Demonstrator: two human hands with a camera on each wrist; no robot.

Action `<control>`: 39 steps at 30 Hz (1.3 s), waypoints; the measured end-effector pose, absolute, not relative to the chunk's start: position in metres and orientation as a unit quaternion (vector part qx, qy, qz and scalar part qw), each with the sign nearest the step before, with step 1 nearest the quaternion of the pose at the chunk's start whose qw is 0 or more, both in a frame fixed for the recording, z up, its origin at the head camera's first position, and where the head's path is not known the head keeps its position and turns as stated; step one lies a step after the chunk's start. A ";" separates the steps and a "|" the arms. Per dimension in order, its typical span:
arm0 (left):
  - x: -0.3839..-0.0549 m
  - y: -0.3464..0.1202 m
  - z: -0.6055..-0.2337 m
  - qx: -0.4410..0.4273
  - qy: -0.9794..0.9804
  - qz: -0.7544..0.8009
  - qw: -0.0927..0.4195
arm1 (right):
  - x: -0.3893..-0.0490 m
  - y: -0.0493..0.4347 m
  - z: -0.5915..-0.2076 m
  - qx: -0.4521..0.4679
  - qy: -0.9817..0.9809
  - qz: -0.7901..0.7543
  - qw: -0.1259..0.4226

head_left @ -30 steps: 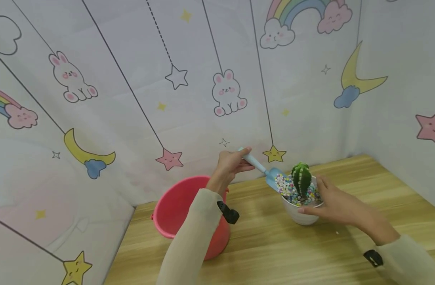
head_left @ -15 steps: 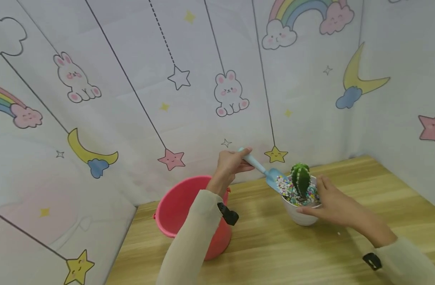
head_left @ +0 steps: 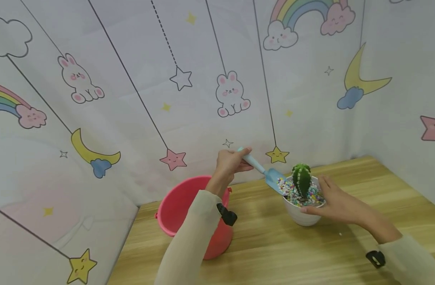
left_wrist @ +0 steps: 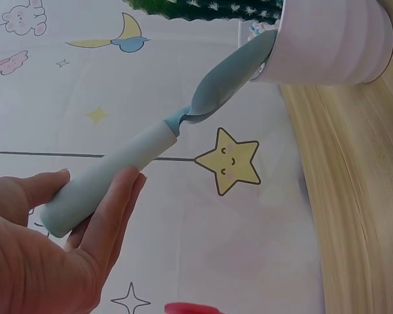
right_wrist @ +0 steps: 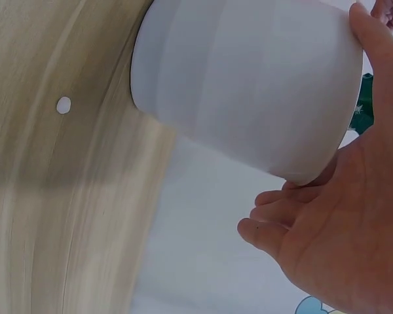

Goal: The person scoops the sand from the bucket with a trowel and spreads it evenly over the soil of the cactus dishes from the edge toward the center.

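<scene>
My left hand point(head_left: 231, 163) pinches the pale handle of a light blue trowel point(head_left: 253, 161) between thumb and fingers. The trowel slopes down to the right, its blade point(left_wrist: 232, 75) resting at the rim of a white flowerpot point(head_left: 303, 217). Multicoloured beads point(head_left: 286, 185) lie on the blade's lower end and fill the pot's top around a green cactus point(head_left: 301, 181). On the pot's right side my right hand point(head_left: 340, 205) grips the rim, thumb on the near side, fingers round the far side. In the right wrist view, the pot point(right_wrist: 249, 85) hides part of those fingers.
A red bucket point(head_left: 217, 241) stands on the wooden table point(head_left: 267, 253), left of the pot and partly behind my left forearm. One small white bead point(right_wrist: 63, 104) lies on the wood near the pot. A patterned cloth wall point(head_left: 139, 118) rises directly behind the table.
Some beads have slid off the trowel blade towards the pot, baring more of the blue. Both hands keep their holds, and the head view has shifted slightly.
</scene>
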State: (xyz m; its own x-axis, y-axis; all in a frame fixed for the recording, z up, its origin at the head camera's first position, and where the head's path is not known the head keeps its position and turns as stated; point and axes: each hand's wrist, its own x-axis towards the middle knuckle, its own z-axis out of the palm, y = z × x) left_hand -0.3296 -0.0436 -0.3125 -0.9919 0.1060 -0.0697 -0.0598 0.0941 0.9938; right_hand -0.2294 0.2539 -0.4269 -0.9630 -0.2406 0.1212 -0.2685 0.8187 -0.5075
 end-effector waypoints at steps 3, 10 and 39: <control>-0.329 -0.043 -0.311 0.020 0.740 0.670 0.056 | -0.229 0.253 -0.426 0.132 -0.954 0.268 0.029; -0.325 -0.042 -0.307 0.024 0.753 0.657 0.044 | -0.227 0.250 -0.429 0.134 -0.954 0.263 0.046; -0.306 -0.036 -0.289 0.067 0.787 0.613 -0.008 | -0.225 0.247 -0.429 0.138 -0.955 0.255 0.058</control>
